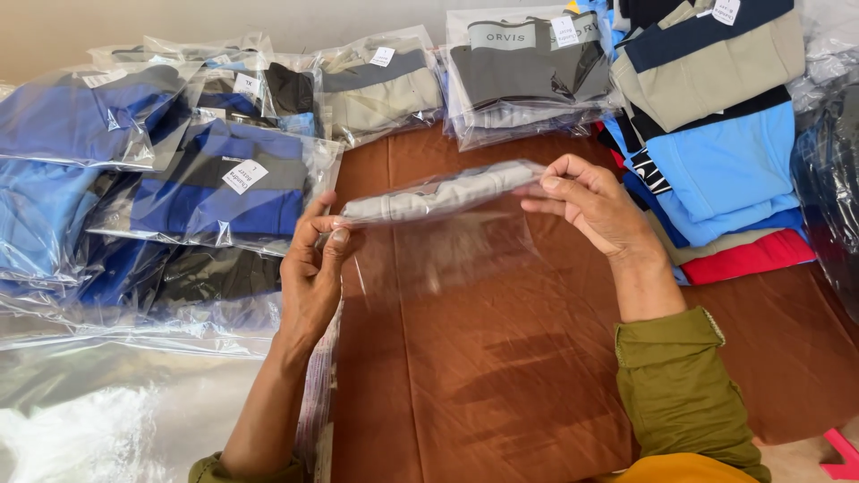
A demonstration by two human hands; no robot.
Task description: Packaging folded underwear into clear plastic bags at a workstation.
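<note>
Pinched at both ends, left hand [313,264] and right hand [595,206] hold a clear plastic bag with a folded pale-grey garment [438,199] above the brown table [501,376]; bag mouth looks unsealed (judging by the loose flap). Bagged blue garments with white labels [219,183] lie at ten o'clock, unbagged folded clothes [716,161] at two.

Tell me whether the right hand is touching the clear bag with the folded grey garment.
Touching. The head view shows the right hand's fingertips pinching the clear bag's end.
</note>
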